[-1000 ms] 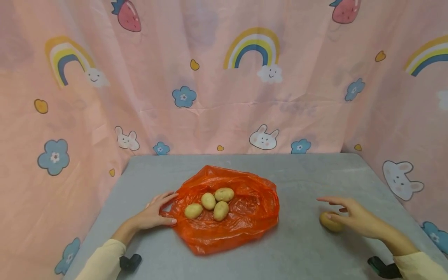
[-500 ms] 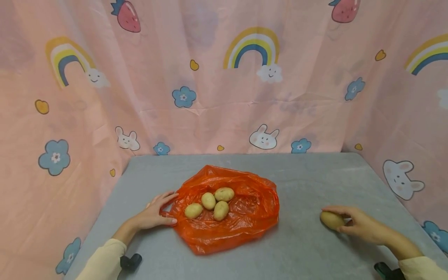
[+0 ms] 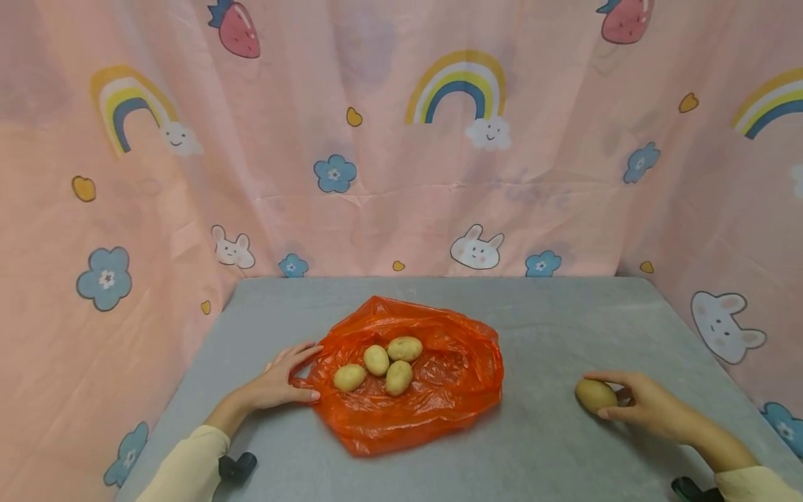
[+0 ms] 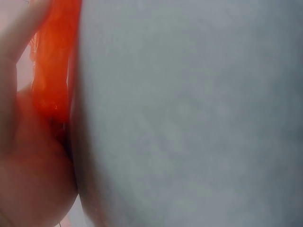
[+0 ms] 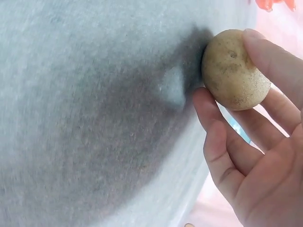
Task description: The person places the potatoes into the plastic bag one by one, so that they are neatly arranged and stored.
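An orange-red plastic bag (image 3: 433, 418) lies spread on the grey table, with several potatoes (image 3: 399, 378) grouped on its left half. My left hand (image 3: 276, 382) rests at the bag's left edge, thumb and fingers spread and touching the plastic. Part of that hand and a strip of the bag (image 4: 52, 71) show in the left wrist view. On the right, my right hand (image 3: 652, 408) holds a single potato (image 3: 594, 396) between thumb and fingers. In the right wrist view the thumb lies on one side of this potato (image 5: 234, 71) and fingers on the other.
The grey table (image 3: 533, 460) meets a pink patterned curtain (image 3: 401, 223) at its back and sides. A bare stretch of tabletop lies between the bag and the right hand. Dark wrist mounts (image 3: 238, 468) sit beside both cuffs.
My right hand has gone from hovering over the lone potato, index finger extended, to gripping it. The left hand and bag stay in place; the head view shifts slightly.
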{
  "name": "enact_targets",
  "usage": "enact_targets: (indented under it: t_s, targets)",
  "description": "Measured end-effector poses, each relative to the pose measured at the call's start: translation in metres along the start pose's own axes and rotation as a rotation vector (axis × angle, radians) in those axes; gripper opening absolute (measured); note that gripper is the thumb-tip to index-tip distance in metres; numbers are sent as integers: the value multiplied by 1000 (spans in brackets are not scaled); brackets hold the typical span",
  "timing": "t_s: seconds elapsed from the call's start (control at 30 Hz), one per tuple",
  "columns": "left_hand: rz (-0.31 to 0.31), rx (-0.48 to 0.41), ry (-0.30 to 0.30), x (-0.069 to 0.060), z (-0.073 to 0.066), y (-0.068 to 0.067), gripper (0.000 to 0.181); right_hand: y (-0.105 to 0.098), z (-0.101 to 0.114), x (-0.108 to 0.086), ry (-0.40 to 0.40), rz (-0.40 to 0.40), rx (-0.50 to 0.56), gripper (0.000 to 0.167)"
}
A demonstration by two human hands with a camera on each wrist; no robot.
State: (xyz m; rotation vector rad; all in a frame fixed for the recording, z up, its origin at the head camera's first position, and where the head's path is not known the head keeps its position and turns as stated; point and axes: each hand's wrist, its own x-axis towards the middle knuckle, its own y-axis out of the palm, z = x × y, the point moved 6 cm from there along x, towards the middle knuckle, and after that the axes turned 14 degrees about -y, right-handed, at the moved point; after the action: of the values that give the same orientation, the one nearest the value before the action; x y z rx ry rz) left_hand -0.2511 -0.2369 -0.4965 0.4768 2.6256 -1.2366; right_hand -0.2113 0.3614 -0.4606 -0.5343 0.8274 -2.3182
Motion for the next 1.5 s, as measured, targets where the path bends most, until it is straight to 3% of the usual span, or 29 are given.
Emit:
enact_targets:
  t_s: [0.4, 0.57, 0.9, 1.2, 1.5]
  targets:
    - [5, -6, 3, -1, -1, 0, 88, -7, 22, 13, 65, -123, -233, 53]
    - [8, 0, 0, 0, -1, 0, 89, -7, 33, 20, 113, -135, -200, 52]
    - [11, -8, -15, 0, -1, 0, 90, -5, 46, 36, 134, -223, -93, 49]
    - [2, -14, -6, -1, -1, 1, 89, -2, 56, 53, 173, -247, -68, 51]
    - [8, -17, 4, 0, -2, 0, 89, -2, 75, 63, 78, -278, -101, 48]
